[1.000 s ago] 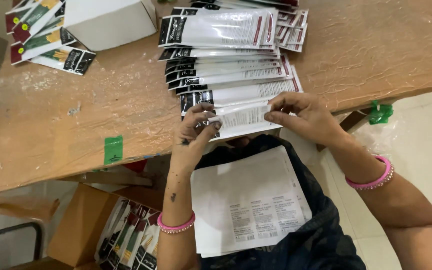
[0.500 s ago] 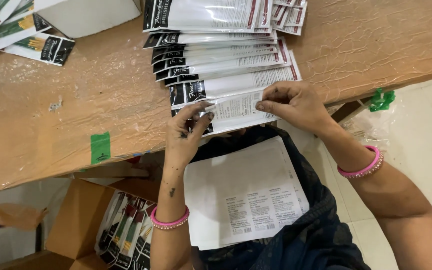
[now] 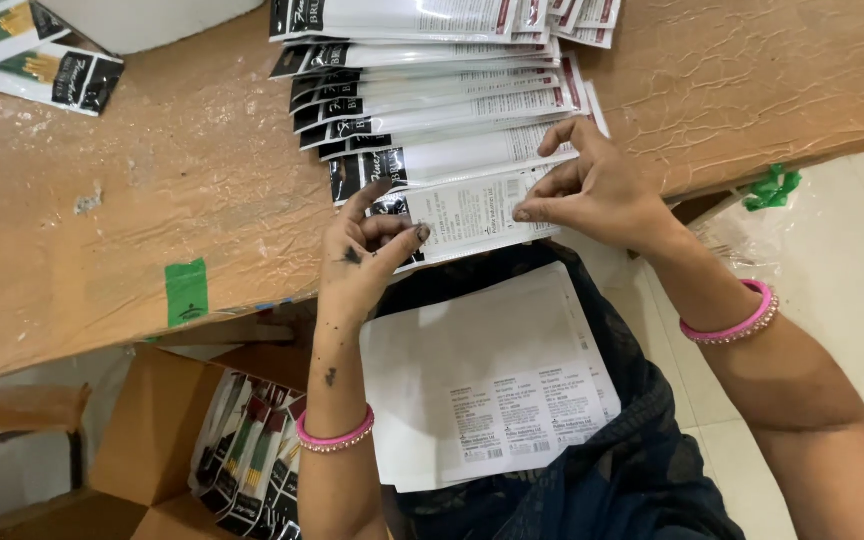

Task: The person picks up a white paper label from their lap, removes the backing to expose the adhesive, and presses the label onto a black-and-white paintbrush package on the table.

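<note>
The left hand [image 3: 367, 250] hovers over the near edge of the brown, plastic-covered wooden table [image 3: 132, 200], fingers loosely curled and parted, thumb stretched toward a flat white paper packet with a black end [image 3: 472, 215]; it grips nothing, and whether a fingertip touches the packet is unclear. The right hand [image 3: 592, 190] pinches the right end of that same packet between thumb and forefinger, other fingers raised. The packet lies at the table's near edge, the closest of a fanned row of similar white-and-black packets [image 3: 432, 100] overlapping away from the person.

Compared with 0.5 s ago, the left hand has drawn back a little from the packet and opened; then its fingers lay on the packet's left part. The right hand keeps its pinch at the same end.

On the lap rests a white sheet of printed labels [image 3: 492, 380]. Below the table's left stands an open brown cardboard box [image 3: 152, 430] holding black packets with coloured sticks [image 3: 247, 450]. A green tape strip [image 3: 187, 292] sticks to the table edge. Both wrists wear pink bangles [image 3: 337, 435].
</note>
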